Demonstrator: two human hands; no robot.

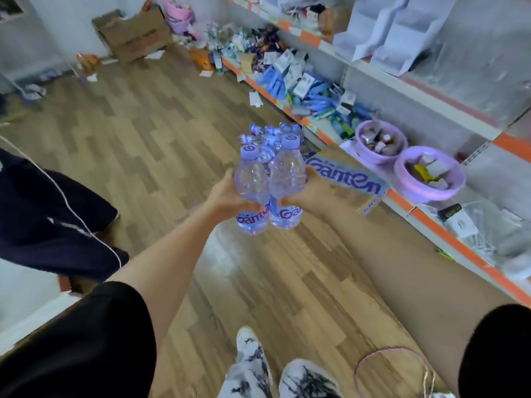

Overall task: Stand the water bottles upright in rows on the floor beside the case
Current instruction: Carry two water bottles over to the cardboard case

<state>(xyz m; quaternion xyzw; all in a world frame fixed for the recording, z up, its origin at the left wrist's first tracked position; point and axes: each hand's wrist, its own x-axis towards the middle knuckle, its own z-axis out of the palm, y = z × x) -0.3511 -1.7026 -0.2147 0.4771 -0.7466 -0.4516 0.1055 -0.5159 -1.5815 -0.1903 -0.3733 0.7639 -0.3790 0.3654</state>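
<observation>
Two clear bottles with lilac caps and purple-and-red labels are held upright, touching, above the floor [143,139]. The left hand [227,196] grasps the left bottle [250,182]; the right hand [311,193] grasps the right bottle [287,176]. Beyond them a cluster [267,136] of like bottles stands just left of the case [344,179]. It shows perhaps six caps, but blur makes the count uncertain.
</observation>
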